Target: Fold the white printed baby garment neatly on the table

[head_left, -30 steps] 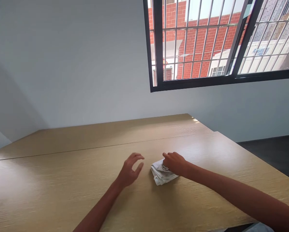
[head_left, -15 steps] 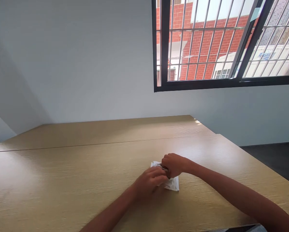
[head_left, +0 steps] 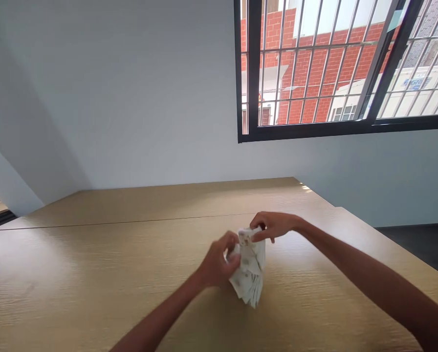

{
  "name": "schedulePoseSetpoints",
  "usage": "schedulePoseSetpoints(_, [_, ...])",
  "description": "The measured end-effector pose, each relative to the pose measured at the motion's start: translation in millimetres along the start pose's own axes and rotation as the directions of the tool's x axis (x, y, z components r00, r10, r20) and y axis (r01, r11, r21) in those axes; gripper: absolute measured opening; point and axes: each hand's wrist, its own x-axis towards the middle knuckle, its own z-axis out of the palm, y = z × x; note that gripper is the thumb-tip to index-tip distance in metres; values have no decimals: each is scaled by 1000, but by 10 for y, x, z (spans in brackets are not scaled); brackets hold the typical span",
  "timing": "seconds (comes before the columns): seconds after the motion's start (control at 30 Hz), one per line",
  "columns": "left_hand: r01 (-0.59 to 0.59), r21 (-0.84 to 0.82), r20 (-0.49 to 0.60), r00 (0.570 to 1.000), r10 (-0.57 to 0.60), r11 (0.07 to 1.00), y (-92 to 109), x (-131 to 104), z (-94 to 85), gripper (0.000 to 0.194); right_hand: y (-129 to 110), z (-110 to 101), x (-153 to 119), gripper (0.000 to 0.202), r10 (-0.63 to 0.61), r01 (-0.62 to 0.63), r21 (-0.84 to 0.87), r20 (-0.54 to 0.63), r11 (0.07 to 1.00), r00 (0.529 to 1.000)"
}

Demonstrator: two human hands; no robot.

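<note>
A white folded bundle (head_left: 251, 266) with small printed marks hangs tilted above the table between my two hands. Its lower end spreads into several thin layers; whether it is cloth or paper I cannot tell. My left hand (head_left: 219, 259) pinches its left edge between thumb and fingers, slightly blurred. At the upper right corner, my right hand (head_left: 273, 227) grips the bundle with thumb and forefinger.
The pale wooden table (head_left: 112, 274) fills the lower view, with a seam across its far part. Behind it rises a grey wall (head_left: 149, 98) with a dark-framed, barred window (head_left: 314, 129) at upper right. Dark floor (head_left: 417, 244) shows beyond the right edge.
Both hands have risen and drawn apart a little. The bundle, low and mostly covered by the hands before, is now lifted upright with its layers loosened. The view has shifted slightly.
</note>
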Motion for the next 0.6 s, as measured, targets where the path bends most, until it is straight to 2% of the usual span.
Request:
schedulePoseSetpoints(0.1, [-67,93,-107,991,77,993,-60,409,-584,17,-33,-489,-74,32,-8,-23,-196,-155,980,988])
schedulePoseSetpoints(0.17, [-84,268,-88,990,112,960,-61,756,-975,18,-84,-850,-79,29,-45,-85,-376,-325,923,945])
schedulePoseSetpoints(0.23, [-126,448,-63,983,172,885,5,1101,-1279,22,-177,-1174,-54,25,-156,-185,-576,-491,796,857])
schedulePoseSetpoints(0.3, [-142,642,-73,967,245,753,144,1385,-1476,26,-315,-1419,-25,23,-260,-328,-675,-616,661,744])
schedulePoseSetpoints(0.37, [-132,766,-88,948,306,629,334,1573,-1590,32,-479,-1573,-26,24,-330,-436,-681,-695,589,639])
schedulePoseSetpoints(0.43, [-112,821,-108,932,345,559,537,1651,-1648,35,-636,-1636,-76,25,-382,-473,-674,-724,567,575])
schedulePoseSetpoints(0.53, [-100,842,-106,932,346,530,783,1546,-1639,38,-764,-1520,-235,26,-420,-475,-695,-711,540,564])
schedulePoseSetpoints(0.6, [-138,831,-41,951,307,538,862,1293,-1527,36,-727,-1233,-374,27,-408,-467,-723,-681,509,608])
